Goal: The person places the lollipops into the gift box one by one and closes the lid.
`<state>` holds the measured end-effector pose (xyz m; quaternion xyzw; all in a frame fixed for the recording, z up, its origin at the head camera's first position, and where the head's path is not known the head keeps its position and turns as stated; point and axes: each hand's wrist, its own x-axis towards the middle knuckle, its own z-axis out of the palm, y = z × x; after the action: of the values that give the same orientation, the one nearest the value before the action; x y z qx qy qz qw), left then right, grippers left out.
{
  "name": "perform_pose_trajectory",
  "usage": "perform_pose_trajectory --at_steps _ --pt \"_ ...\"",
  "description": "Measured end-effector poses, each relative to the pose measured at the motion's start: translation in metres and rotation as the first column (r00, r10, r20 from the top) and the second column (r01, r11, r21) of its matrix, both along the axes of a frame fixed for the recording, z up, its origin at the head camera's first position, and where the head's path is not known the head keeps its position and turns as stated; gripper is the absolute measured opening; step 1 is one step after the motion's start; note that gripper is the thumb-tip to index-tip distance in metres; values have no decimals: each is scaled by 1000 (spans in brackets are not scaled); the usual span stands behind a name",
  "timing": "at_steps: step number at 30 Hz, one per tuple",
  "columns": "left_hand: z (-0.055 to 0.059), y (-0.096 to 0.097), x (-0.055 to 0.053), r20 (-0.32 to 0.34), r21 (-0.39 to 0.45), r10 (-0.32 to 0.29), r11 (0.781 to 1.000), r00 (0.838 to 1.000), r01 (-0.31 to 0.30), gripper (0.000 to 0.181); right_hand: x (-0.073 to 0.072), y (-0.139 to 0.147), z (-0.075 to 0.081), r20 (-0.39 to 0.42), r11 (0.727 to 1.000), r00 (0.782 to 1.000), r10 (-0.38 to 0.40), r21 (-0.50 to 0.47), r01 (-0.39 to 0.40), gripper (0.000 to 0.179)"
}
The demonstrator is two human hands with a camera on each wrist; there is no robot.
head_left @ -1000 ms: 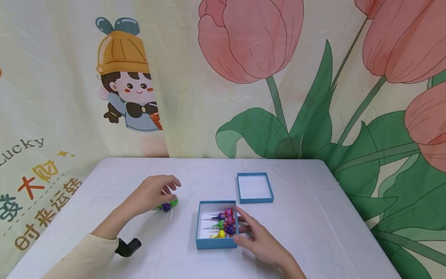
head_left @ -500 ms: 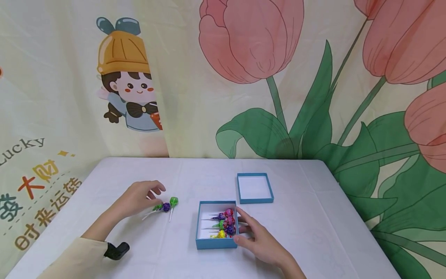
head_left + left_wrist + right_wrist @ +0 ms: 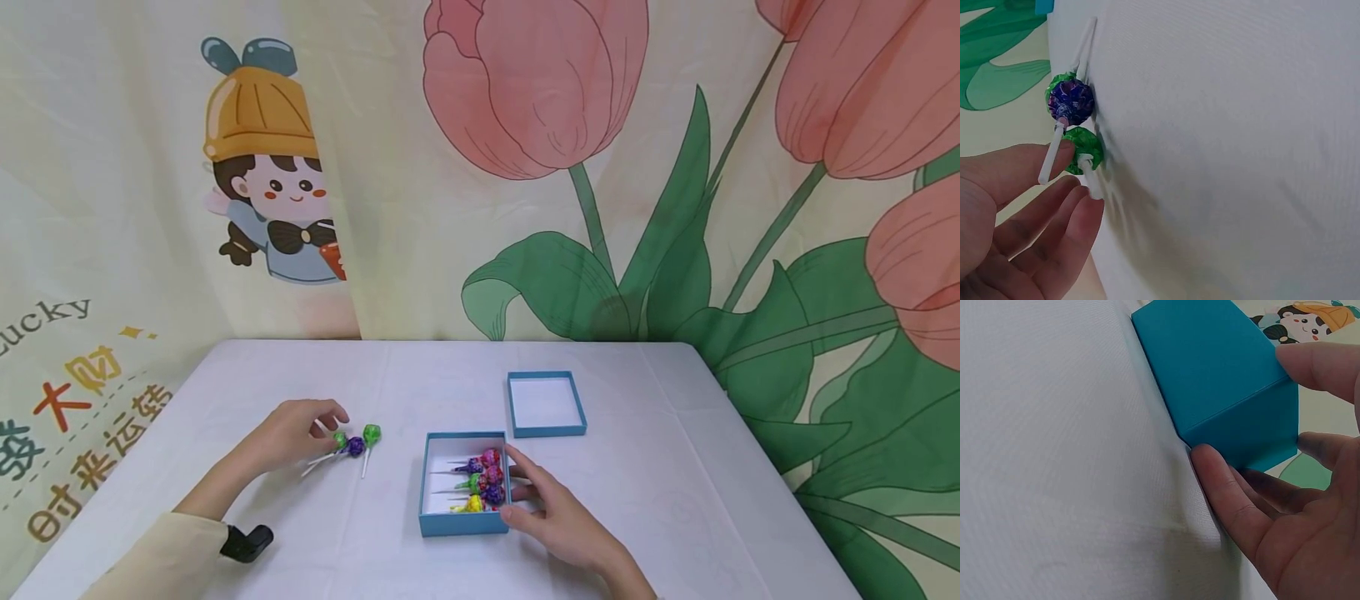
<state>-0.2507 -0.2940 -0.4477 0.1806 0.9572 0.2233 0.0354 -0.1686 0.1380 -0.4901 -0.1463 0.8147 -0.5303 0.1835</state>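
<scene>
My left hand [image 3: 296,433] is over a small group of lollipops on the left of the table. Its thumb touches the wrapper of one green lollipop [image 3: 1087,150]; a gap shows between thumb and fingers. Right beside lies a purple lollipop [image 3: 356,447], and a second green lollipop [image 3: 372,433] is just to its right. With fingertips resting against its right wall, my right hand [image 3: 558,508] touches a blue box [image 3: 463,524]. Several wrapped lollipops [image 3: 491,475] lie inside, sticks pointing left.
A blue box lid [image 3: 547,432], white inside, lies behind and to the right of the box. White cloth [image 3: 637,467] covers the table. A printed curtain [image 3: 405,167] hangs behind its far edge.
My left hand has moved left and down, from above the lollipops to the leftmost green one, which now stands slightly higher. The right hand and the box keep their places.
</scene>
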Motion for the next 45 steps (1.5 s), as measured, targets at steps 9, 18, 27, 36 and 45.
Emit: perform_pose_trajectory --at_steps 9,18,27,36,45 --pt "-3 -3 2 40 -11 -25 1000 999 26 30 0 -1 1 -8 1000 1000 4 5 -4 83" --pt "-7 -6 1 48 -15 -52 999 997 53 30 1 -2 3 -18 1000 1000 11 2 -10 83" --pt "-2 -4 4 44 -17 -50 999 998 51 30 1 -1 3 -17 1000 1000 8 5 -8 82" --pt "7 0 -2 18 -18 -18 1000 1000 18 34 1 0 3 -8 1000 1000 8 1 -8 83" --pt "27 17 0 -118 0 -53 999 992 53 31 1 0 4 -6 1000 1000 10 -1 -10 82"
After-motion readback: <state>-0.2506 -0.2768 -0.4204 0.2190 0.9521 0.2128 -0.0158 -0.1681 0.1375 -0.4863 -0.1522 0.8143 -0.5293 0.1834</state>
